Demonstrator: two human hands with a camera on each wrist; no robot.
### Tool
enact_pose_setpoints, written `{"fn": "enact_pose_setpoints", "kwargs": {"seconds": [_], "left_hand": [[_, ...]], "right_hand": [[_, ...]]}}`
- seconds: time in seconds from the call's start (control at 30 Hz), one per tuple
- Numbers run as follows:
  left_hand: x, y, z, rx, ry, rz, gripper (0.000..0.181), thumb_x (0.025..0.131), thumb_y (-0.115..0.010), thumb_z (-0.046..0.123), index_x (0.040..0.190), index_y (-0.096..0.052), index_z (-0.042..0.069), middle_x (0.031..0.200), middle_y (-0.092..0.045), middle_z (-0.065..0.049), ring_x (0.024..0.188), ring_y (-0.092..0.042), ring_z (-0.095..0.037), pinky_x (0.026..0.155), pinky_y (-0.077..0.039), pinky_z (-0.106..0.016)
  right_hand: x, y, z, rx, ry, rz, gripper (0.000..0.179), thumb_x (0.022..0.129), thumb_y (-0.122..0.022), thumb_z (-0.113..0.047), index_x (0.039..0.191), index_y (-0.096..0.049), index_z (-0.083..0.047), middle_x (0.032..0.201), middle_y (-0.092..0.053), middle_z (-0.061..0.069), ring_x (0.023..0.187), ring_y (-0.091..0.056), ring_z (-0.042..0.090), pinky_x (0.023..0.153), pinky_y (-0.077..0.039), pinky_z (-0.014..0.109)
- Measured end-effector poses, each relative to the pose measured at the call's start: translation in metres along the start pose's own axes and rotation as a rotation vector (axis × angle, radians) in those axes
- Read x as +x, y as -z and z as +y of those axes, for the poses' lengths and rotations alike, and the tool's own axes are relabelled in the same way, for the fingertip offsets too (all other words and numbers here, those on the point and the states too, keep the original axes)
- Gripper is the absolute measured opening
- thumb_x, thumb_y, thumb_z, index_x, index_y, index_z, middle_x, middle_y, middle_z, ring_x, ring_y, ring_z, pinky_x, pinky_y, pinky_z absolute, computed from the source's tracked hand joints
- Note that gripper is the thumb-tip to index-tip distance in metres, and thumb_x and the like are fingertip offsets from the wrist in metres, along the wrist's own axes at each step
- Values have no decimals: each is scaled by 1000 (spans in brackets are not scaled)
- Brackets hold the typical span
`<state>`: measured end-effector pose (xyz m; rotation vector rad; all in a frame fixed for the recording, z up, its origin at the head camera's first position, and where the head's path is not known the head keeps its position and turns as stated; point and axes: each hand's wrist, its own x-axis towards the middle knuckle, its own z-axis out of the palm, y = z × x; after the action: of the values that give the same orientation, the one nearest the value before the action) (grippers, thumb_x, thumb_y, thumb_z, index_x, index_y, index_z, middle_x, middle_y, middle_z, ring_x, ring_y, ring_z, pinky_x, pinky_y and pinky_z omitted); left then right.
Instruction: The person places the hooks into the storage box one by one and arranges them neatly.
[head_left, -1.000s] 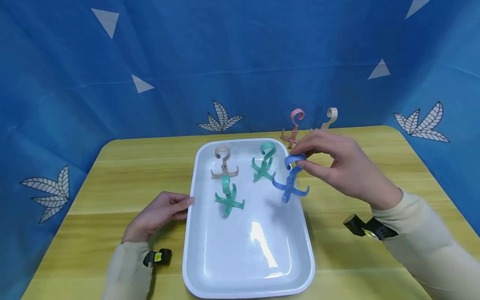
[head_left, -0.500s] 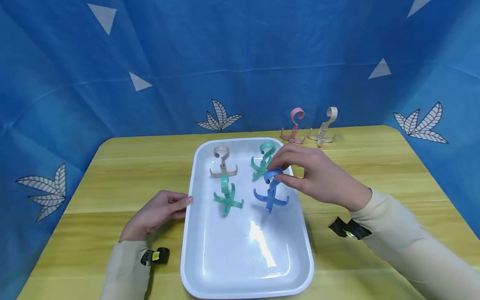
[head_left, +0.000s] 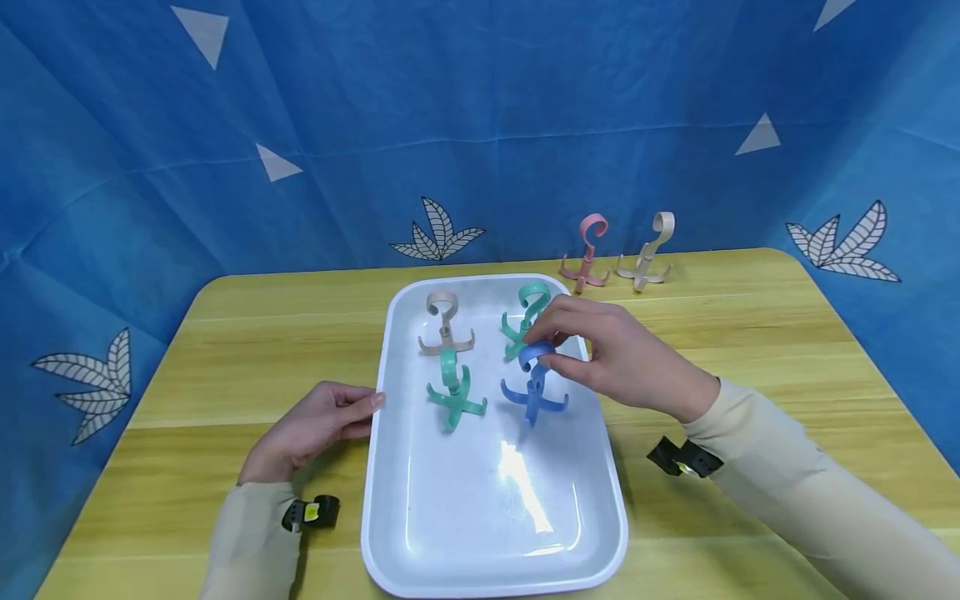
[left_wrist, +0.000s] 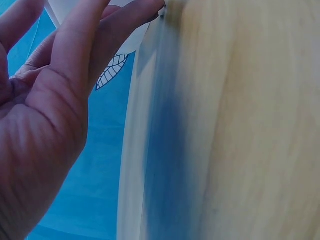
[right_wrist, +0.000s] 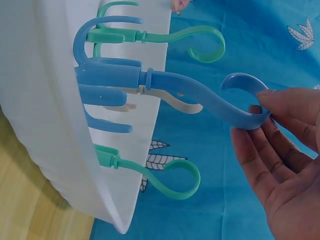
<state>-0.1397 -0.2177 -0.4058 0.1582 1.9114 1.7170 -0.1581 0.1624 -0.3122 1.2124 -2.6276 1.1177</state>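
My right hand (head_left: 611, 354) pinches the curled top of a blue swivel hook (head_left: 534, 392) between thumb and fingers. This hook stands upright low over the white tray (head_left: 480, 575), its prongs pointing outward. In the right wrist view the thumb lies on the curl of the blue hook (right_wrist: 195, 90). Just behind it is a green hook (head_left: 516, 333), partly covered by my fingers. Another green hook (head_left: 456, 396) and a beige hook (head_left: 446, 329) stand to the left in the tray. My left hand (head_left: 318, 429) holds the tray's left rim between thumb and fingers.
A pink hook (head_left: 587, 258) and a cream hook (head_left: 647, 258) stand on the wooden table (head_left: 285, 333) beyond the tray's far right corner. A blue patterned cloth (head_left: 480, 125) hangs behind the table's back edge.
My right hand has carried the blue hook leftward and down, from over the tray's right rim to inside it. The cream hook has come into full view. My left hand stays at the rim.
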Motion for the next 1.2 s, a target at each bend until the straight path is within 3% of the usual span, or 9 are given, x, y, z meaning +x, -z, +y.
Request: {"fn": "enact_pose_setpoints", "kwargs": {"seconds": [0.27,0.53,1.2], "left_hand": [[0,0,1,-4,-8,-1,48,101,-59,20,131,-51,-17,125,-60,-27,107,-65,-30,91,-54,-41],[3,-1,-2,-2,-3,-10,49,101,-60,22,130,-53,-16,125,-60,-27,108,-65,-30,91,-54,-41],[0,1,-1,-1,17,3,50,101,-60,23,131,-53,-16,124,-61,-26,106,-65,-31,91,-54,-41]], "right_hand": [[2,-3,5,-13,-32,13,24,84,-76,1,105,-73,-11,102,-64,-6,92,-61,9,69,-55,27],[1,-6,15,-20,-87,18,22,86,-75,0,105,-73,-11,103,-64,-5,92,-62,11,79,-56,30],[3,-12,20,9,-81,28,21,86,-74,0,104,-73,-10,103,-63,-5,92,-60,11,81,-56,30]]}}
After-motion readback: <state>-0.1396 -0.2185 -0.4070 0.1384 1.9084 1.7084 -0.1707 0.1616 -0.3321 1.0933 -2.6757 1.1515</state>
